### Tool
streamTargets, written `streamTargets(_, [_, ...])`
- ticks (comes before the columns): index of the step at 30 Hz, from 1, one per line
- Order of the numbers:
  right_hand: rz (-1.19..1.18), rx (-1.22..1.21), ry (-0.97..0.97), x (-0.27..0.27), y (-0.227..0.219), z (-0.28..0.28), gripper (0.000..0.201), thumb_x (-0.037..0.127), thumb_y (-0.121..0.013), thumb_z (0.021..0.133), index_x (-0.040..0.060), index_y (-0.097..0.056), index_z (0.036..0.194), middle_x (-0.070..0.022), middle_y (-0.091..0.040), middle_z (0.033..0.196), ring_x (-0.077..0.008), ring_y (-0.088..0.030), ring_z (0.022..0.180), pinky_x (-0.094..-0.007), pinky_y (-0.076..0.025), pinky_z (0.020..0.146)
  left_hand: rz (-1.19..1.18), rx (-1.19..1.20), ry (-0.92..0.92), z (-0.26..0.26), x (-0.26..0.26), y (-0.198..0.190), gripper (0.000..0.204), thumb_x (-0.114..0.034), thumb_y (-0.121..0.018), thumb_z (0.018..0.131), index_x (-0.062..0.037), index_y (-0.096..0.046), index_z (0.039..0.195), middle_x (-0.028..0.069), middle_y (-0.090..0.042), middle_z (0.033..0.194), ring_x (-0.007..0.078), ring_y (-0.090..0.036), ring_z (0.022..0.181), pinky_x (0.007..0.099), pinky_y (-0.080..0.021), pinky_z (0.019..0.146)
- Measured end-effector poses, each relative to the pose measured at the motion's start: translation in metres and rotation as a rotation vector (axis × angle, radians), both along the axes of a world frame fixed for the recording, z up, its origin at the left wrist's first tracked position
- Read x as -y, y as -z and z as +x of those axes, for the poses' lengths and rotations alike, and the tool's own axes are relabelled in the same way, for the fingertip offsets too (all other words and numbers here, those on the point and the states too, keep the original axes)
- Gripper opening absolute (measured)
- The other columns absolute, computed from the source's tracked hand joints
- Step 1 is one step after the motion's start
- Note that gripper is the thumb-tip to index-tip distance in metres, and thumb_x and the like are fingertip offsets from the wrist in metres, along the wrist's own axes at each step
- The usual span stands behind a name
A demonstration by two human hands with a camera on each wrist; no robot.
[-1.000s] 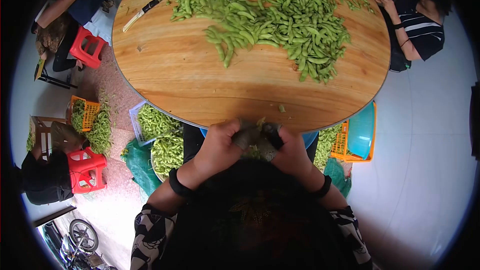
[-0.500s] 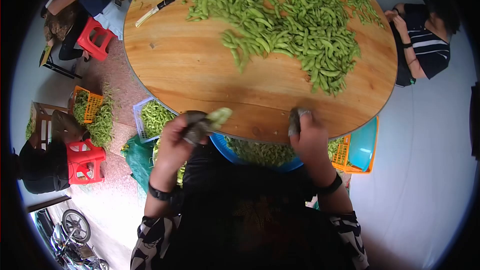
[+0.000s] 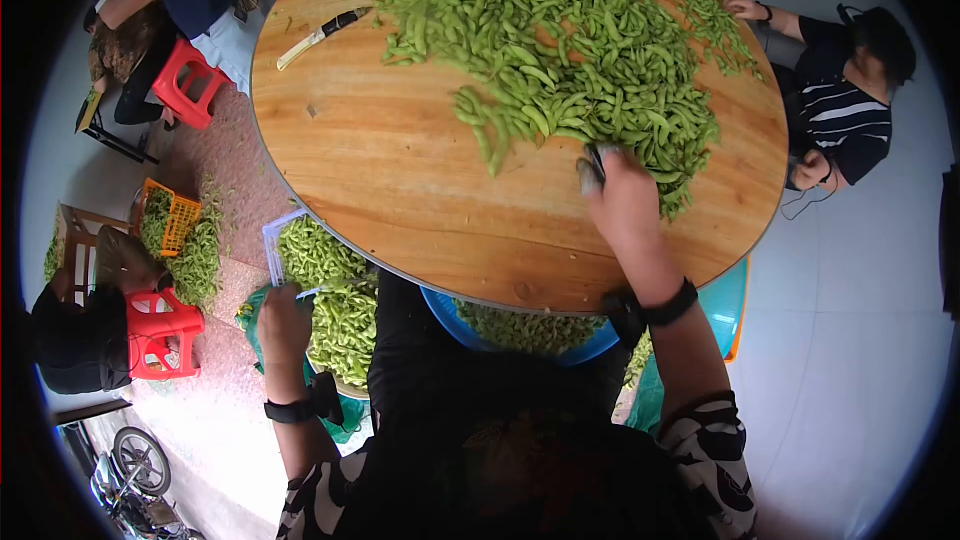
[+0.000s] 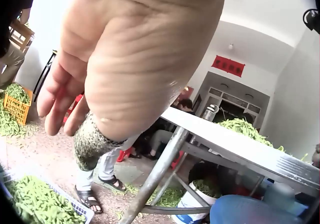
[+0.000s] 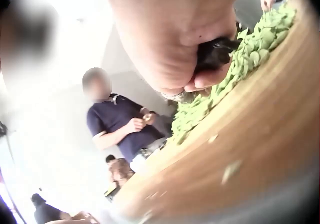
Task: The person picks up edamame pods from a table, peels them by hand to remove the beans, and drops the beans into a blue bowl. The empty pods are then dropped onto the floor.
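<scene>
My left hand [image 3: 285,325] hangs to the left of the table, beside containers of green soybean pods [image 3: 340,330]. In the left wrist view its fingers [image 4: 62,96] hang loosely with nothing in them, and a grey speckled cover sits on the thumb [image 4: 90,144]. My right hand [image 3: 628,195] has its fingers curled round a black-handled tool [image 5: 215,54], whose working end is hidden. That hand is at the near edge of the big pile of soybean pods [image 3: 550,50] on the round wooden table [image 3: 400,180].
A knife [image 3: 320,38] lies at the table's left. Below the front edge sits a blue basin [image 3: 450,320] of pods. On the left floor are a pale lilac basket [image 3: 272,240], an orange crate [image 3: 182,218] and red stools [image 3: 165,340]. Other people sit or stand around.
My hands have parted. The left moved left and down off the table, and the pod it held is gone from it. The right reached forward to the pile with the black-handled tool.
</scene>
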State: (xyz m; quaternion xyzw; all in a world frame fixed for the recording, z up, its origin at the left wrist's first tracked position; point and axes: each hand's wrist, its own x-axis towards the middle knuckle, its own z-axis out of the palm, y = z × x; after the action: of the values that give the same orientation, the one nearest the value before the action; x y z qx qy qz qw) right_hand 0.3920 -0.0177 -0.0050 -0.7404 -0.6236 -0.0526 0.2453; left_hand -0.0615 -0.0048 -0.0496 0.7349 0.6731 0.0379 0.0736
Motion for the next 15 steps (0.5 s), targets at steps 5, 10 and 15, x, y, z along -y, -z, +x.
streamTargets(5, [-0.053, 0.11, 0.068, -0.037, 0.016, 0.004, 0.022, 0.017, -0.064, 0.079, 0.0024, -0.059, 0.095, -0.0193, -0.061, 0.089, -0.037, -0.063, 0.076, -0.043, -0.054, 0.066, 0.17, 0.467, 0.172, 0.067, -0.004, -0.038, 0.012, -0.006, -0.066, 0.079, -0.0019, -0.065, 0.091, 0.0178, -0.064, 0.085, 0.0359, -0.063, 0.074, 0.0406, -0.05, 0.065])
streamTargets(10, [-0.12, 0.009, 0.016, -0.007, 0.004, -0.008, 0.026, 0.02, -0.066, 0.078, 0.0024, -0.058, 0.095, -0.0182, -0.063, 0.087, -0.0363, -0.064, 0.077, -0.0448, -0.053, 0.065, 0.376, 0.673, 0.536, 0.157, 0.009, -0.07, 0.012, -0.002, -0.067, 0.078, -0.004, -0.065, 0.09, 0.0126, -0.066, 0.087, 0.032, -0.065, 0.074, 0.0394, -0.054, 0.065])
streamTargets(15, [-0.278, -0.621, -0.205, 0.066, -0.029, -0.023, 0.026, 0.013, -0.071, 0.081, 0.0002, -0.062, 0.101, -0.008, -0.067, 0.086, -0.012, -0.062, 0.077, -0.028, -0.05, 0.071, 0.323, 0.537, 0.847, 0.227, 0.02, -0.069, 0.023, -0.001, -0.059, 0.07, -0.0021, -0.062, 0.092, 0.0167, -0.059, 0.112, 0.0319, -0.062, 0.093, 0.0384, -0.053, 0.078])
